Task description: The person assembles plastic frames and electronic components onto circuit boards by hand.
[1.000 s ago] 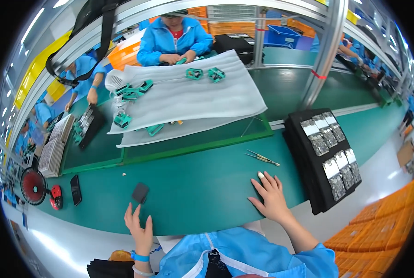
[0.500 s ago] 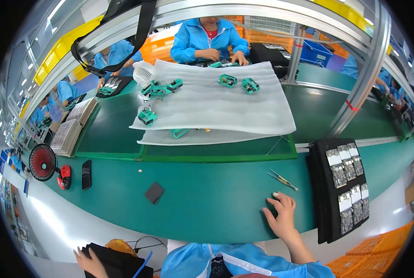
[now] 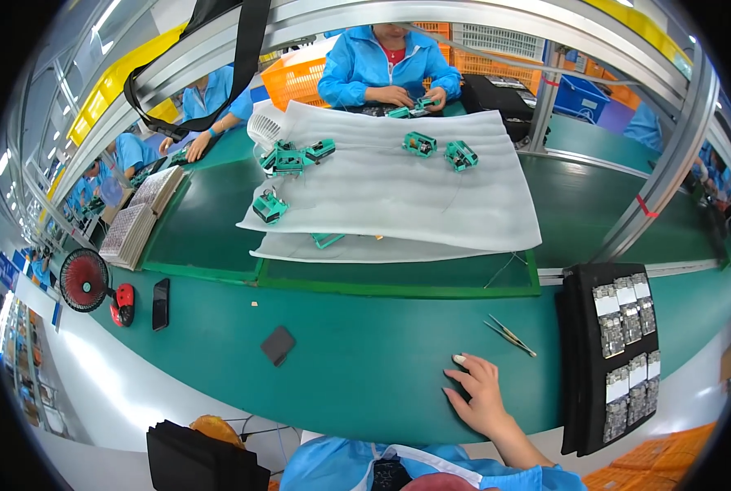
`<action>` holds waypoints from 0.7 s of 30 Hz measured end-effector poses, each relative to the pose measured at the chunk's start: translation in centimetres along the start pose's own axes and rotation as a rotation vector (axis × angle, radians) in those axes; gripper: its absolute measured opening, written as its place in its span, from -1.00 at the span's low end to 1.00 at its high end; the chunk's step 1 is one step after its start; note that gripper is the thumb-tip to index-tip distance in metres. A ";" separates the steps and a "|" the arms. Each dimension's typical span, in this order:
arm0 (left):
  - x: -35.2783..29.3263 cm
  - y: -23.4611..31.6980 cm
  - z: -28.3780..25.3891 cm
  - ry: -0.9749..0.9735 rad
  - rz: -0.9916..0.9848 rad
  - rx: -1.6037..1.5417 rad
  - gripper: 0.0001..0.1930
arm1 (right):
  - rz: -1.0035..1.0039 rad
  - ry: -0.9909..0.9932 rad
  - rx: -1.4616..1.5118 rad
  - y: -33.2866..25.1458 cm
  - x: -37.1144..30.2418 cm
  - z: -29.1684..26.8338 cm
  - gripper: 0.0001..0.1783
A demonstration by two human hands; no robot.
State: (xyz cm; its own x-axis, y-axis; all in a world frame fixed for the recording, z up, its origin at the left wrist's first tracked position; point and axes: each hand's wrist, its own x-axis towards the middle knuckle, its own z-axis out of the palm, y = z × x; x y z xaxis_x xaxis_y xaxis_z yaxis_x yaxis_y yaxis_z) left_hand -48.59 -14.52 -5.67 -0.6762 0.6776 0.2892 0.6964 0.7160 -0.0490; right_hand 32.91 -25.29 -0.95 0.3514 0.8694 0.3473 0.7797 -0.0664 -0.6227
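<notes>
My right hand (image 3: 478, 396) rests over the front of the green table with its fingers spread and nothing in them. A pair of tweezers (image 3: 511, 336) lies just beyond it to the right. Farther right, a black foam tray (image 3: 584, 360) carries several circuit boards (image 3: 622, 321) in two rows. To the left of my hand lies a thin dark square pad (image 3: 278, 345). My left hand is out of view. At the lower left stands a stack of black foam sheets (image 3: 200, 460).
White foam sheeting (image 3: 382, 196) covers the middle of the raised green surface, with several green fixtures (image 3: 419, 144) on it. A small fan (image 3: 85, 280) and a phone (image 3: 161, 304) sit at the left. Across the table a person in blue (image 3: 390, 69) handles a green part.
My left hand has left the black foam stack and gone out of view. My right hand has shifted slightly left and nearer me. The view has tilted a little.
</notes>
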 end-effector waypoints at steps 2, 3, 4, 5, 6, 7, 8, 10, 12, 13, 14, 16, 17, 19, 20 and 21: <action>-0.2 1.6 1.2 -0.118 0.056 -0.127 -0.25 | -0.014 -0.010 0.004 0.2 0.0 0.1 -0.58; -0.7 1.9 1.7 -0.176 0.073 -0.187 -0.28 | -0.015 -0.015 0.003 0.2 0.2 0.3 -0.57; -1.5 2.0 2.2 -0.231 0.075 -0.248 -0.30 | -0.027 -0.026 0.006 0.1 0.5 0.7 -0.57; -2.5 1.5 2.6 -0.282 0.070 -0.306 -0.33 | -0.054 -0.050 0.026 0.1 0.7 1.0 -0.57; -3.8 0.5 2.8 -0.328 0.057 -0.363 -0.35 | -0.036 -0.036 0.014 0.0 0.7 1.2 -0.56; -5.6 -0.8 3.2 -0.375 0.029 -0.421 -0.37 | -0.026 -0.034 0.001 0.0 0.8 1.3 -0.55; -7.6 -3.0 3.1 -0.416 -0.008 -0.471 -0.39 | -0.001 -0.027 0.008 0.1 0.4 1.3 -0.54; -7.6 -5.2 5.0 -0.439 -0.053 -0.273 -0.42 | 0.002 -0.024 0.014 0.0 -0.4 0.0 -0.56; -9.2 -5.0 5.9 -0.379 -0.075 -0.486 -0.47 | -0.020 -0.018 0.010 -0.1 -0.6 0.5 -0.57; -9.4 -6.0 5.7 -0.307 -0.208 -0.640 -0.47 | -0.005 -0.033 0.006 0.3 -0.5 0.7 -0.58; -9.5 -6.3 5.7 -0.330 -0.317 -0.505 -0.39 | 0.016 -0.040 -0.029 0.2 -0.5 1.1 -0.59; -10.5 -8.1 5.6 -0.236 -0.406 -0.555 -0.34 | 0.000 -0.058 0.000 -0.1 -0.1 1.3 -0.61; -10.8 -8.4 5.8 -0.176 -0.451 -0.612 -0.28 | 0.016 -0.053 -0.011 -0.1 -0.3 1.2 -0.62; -11.5 -8.8 5.9 -0.172 -0.520 -0.593 -0.16 | 0.016 -0.059 0.000 0.3 -0.5 1.1 -0.62; -11.4 -8.8 5.9 -0.133 -0.539 -0.573 -0.13 | 0.025 -0.055 0.008 0.5 -0.5 1.0 -0.62; -11.8 -7.8 6.3 -0.114 -0.556 -0.557 -0.10 | 0.036 -0.049 -0.002 0.5 -0.7 1.0 -0.62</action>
State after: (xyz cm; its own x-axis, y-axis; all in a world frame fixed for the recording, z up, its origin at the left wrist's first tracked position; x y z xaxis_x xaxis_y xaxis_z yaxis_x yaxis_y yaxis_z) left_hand -47.57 -27.03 -14.74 -0.9594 0.2805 0.0297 0.2472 0.7853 0.5677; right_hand 32.56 -25.48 -2.22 0.3534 0.8895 0.2898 0.7681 -0.0990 -0.6326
